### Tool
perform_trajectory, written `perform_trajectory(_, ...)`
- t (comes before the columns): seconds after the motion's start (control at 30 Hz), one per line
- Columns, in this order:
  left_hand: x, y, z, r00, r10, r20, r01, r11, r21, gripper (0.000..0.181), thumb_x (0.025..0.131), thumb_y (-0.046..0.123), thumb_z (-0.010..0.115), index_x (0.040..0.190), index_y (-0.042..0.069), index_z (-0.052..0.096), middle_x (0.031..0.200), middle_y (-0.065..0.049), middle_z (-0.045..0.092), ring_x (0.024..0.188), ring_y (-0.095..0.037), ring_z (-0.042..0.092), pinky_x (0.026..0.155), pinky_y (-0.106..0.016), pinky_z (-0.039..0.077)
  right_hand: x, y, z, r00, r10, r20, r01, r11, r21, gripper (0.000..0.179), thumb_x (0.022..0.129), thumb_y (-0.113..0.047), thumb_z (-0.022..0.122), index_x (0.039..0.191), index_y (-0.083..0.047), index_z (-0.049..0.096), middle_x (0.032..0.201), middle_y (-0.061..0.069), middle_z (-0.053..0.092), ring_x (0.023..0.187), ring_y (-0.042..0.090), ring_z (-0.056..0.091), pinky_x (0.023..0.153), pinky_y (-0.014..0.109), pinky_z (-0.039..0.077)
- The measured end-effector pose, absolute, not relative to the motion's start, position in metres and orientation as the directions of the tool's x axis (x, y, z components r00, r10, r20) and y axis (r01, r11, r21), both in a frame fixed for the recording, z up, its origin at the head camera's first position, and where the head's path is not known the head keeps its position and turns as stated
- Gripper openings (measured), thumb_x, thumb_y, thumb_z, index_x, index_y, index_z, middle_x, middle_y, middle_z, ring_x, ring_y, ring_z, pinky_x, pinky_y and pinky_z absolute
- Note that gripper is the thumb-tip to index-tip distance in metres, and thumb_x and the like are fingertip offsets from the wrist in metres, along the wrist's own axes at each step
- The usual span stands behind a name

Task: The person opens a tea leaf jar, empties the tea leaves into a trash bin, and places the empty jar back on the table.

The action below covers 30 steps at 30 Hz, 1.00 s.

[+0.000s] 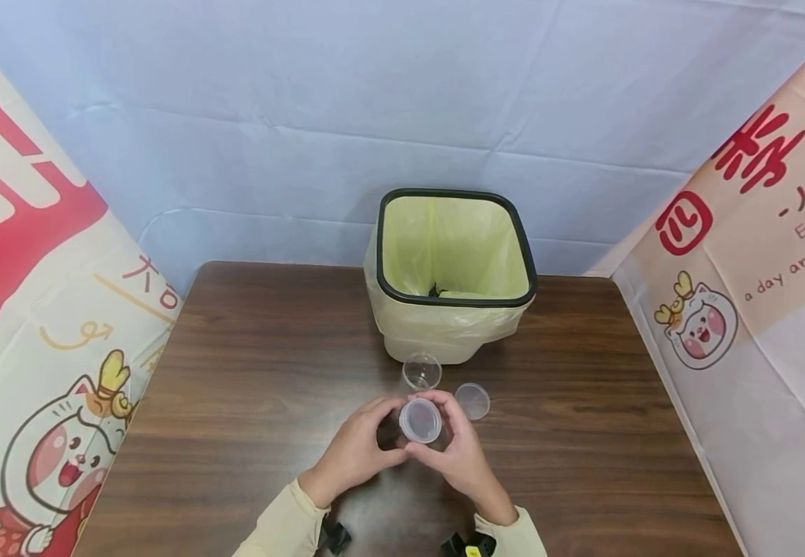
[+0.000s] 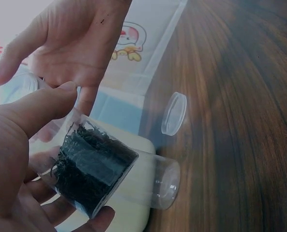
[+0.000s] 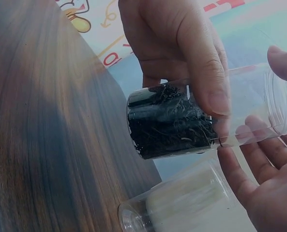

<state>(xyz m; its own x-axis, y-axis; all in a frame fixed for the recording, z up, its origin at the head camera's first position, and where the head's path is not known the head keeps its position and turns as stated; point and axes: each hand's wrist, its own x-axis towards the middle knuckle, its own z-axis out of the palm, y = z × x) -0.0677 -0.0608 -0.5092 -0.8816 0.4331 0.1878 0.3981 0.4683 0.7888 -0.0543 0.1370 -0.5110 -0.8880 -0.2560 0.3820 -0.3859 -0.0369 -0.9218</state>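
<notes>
Grasping a clear jar (image 2: 97, 169), the left hand (image 1: 354, 449) had its thumb across one side and its fingers curled round the other. Right hand (image 1: 460, 452) also grasping the jar, curved about its upper part from the right, fingers against the wall. Jar held over the near middle of the counter (image 1: 270, 356). Dark, thin shreds (image 3: 167, 123) packed the base end; the upper part was see-through. From the head view its top showed as a pale, cloudy disc facing the wearer.

Second clear jar (image 1: 422, 373) stood upright on the counter, just to the far side of the hands and near the bin. Round, see-through lid (image 1: 473, 401) lay on the counter to the right of that jar, apart from it, near the right hand.

Bin (image 1: 458, 302) stood at the far edge, dark rim, with a pale yellow liner (image 1: 472, 251) folded over it. Small dark bit (image 1: 435, 291) inside, too small to identify. Pale blue cloth (image 1: 270, 77) hung beyond; printed cartoon sheets flanked the counter, left (image 1: 47, 309) and right (image 1: 758, 309). Both sleeves cream.
</notes>
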Motion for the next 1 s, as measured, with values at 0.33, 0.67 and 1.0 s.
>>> perform_trajectory(0.33,-0.0676,-0.0604,-0.5071,-0.880,0.437,0.184,0.400,0.475,0.784,0.063,0.075,0.018,0.091,0.131,0.012,0.063,0.121,0.004,0.065,0.116,-0.014,0.058,0.101,-0.039,0.049,-0.0557,0.1401,-0.5127,-0.863,-0.287,0.415,-0.419,-0.051,-0.907,0.068,0.075,0.019,0.077,0.136,0.007,0.048,0.129,0.027,0.058,0.126,0.016,0.056,0.108,0.023,0.040)
perform_trajectory(0.67,-0.0666,-0.0585,-0.5058,-0.872,0.445,0.204,0.418,0.458,0.785,0.060,0.076,0.021,0.091,0.129,0.011,0.064,0.119,0.005,0.065,0.114,-0.012,0.059,0.099,-0.037,0.050,-0.0556,0.1437,-0.5137,-0.838,-0.315,0.445,-0.450,-0.063,-0.891,0.069,0.076,0.021,0.073,0.138,0.008,0.047,0.131,0.028,0.057,0.128,0.017,0.055,0.110,0.028,0.041)
perform_trajectory(1.0,-0.0664,-0.0581,-0.5077,-0.875,0.445,0.192,0.408,0.461,0.788,0.065,0.075,0.023,0.093,0.131,0.010,0.063,0.121,0.003,0.065,0.116,-0.013,0.059,0.101,-0.037,0.050,-0.0556,0.1440,-0.5163,-0.831,-0.314,0.460,-0.467,-0.057,-0.882,0.071,0.075,0.021,0.074,0.139,0.008,0.047,0.131,0.027,0.057,0.128,0.016,0.054,0.109,0.025,0.040)
